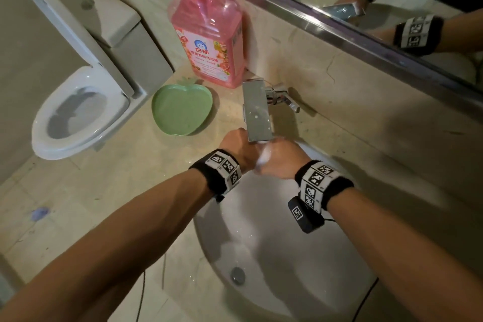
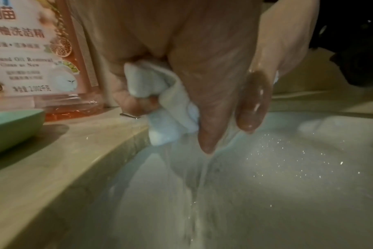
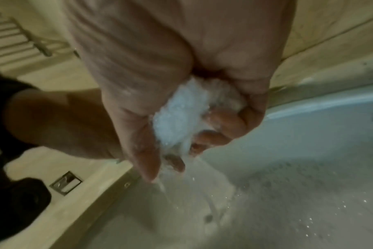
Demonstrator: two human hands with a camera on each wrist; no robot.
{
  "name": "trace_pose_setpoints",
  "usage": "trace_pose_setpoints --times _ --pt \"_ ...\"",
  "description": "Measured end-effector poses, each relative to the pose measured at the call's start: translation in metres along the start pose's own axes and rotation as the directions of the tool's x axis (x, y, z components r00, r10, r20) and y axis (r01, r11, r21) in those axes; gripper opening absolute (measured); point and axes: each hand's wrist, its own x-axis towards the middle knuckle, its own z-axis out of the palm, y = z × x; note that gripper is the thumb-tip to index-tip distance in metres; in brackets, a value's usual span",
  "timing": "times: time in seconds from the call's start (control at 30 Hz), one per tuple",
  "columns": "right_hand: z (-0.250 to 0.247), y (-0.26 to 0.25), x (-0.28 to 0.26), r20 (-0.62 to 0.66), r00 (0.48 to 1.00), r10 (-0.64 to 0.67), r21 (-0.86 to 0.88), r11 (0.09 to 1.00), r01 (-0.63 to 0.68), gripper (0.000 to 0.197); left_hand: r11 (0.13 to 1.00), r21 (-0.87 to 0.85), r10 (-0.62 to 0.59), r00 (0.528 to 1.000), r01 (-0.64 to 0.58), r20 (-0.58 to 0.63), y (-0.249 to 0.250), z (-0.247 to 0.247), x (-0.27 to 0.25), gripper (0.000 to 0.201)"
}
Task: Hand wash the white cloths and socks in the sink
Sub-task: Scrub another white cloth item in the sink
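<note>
Left wrist: bottle (image 2: 43, 59) label "Clean as New"; both hands' fingers (image 2: 136, 104) clutching white cloth (image 2: 170, 118).

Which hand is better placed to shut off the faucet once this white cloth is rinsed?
Probably the right hand. In the head view the faucet lever juts toward its side. Both hands grip the white cloth under the spout, but the left hand has its fingers wrapped around it and could hold it alone.
</note>
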Motion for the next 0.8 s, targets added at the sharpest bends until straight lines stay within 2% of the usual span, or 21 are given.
trace_pose_setpoints --times 0.07,0.17,0.23,0.33,0.4,0.47,0.53,0.57,0.63,0.7,0.77,0.8 --pt "0.003 0.001 0.007 -0.049 0.999 -0.016 -0.130 0.991 0.010 0.040 0.988 -0.130 -0.083 0.996 0.078 -0.033 0.004 0.002 -0.002 0.031" --pt "0.004 0.005 0.010 -0.097 0.993 -0.064 -0.265 0.963 0.036 0.020 0.968 -0.209 -0.142 0.990 0.137 -0.012 0.010 0.003 -0.003 0.038" --pt "0.004 0.008 0.010 -0.110 0.989 -0.097 -0.309 0.949 0.059 0.014 0.988 -0.124 -0.093 0.995 0.095 0.021 0.013 0.003 -0.001 0.035" --pt "0.004 0.011 0.007 -0.070 0.981 -0.180 -0.417 0.899 0.135 0.017 0.993 0.096 0.063 0.993 -0.072 0.095 0.017 0.002 0.000 0.022" --pt "0.002 0.012 0.004 -0.110 0.977 -0.184 -0.425 0.897 0.121 0.011 0.975 0.191 0.088 0.989 -0.110 0.120 0.015 0.004 0.004 0.027" --pt "0.001 0.013 0.001 -0.164 0.973 -0.161 -0.378 0.921 0.088 0.020 0.979 0.181 0.070 0.988 -0.095 0.138 0.011 0.003 0.007 0.038" --pt "-0.001 0.013 -0.002 -0.186 0.976 -0.116 -0.293 0.954 0.057 0.029 0.978 0.134 0.137 0.974 -0.162 0.180 0.009 0.001 0.008 0.036" --pt "-0.002 0.013 -0.003 -0.197 0.977 -0.088 -0.252 0.967 0.036 0.037 0.974 0.114 0.167 0.962 -0.195 0.214 0.008 0.000 0.008 0.029" --pt "-0.008 0.015 -0.002 -0.214 0.974 -0.071 -0.204 0.979 0.027 0.056 0.971 0.055 0.209 0.935 -0.234 0.287 0.002 -0.001 0.006 0.030" --pt "-0.012 0.014 -0.002 -0.183 0.970 -0.162 -0.187 0.974 0.127 0.059 0.959 -0.171 0.269 0.912 -0.224 0.311 -0.007 -0.003 0.001 0.034" --pt "-0.013 0.010 -0.002 -0.147 0.925 -0.352 -0.263 0.915 0.306 0.053 0.899 -0.379 0.321 0.919 -0.220 0.229 -0.010 -0.009 -0.006 0.042" --pt "-0.010 0.007 -0.002 -0.148 0.905 -0.399 -0.240 0.902 0.359 0.053 0.880 -0.425 0.325 0.923 -0.214 0.208 -0.012 -0.010 -0.009 0.042"
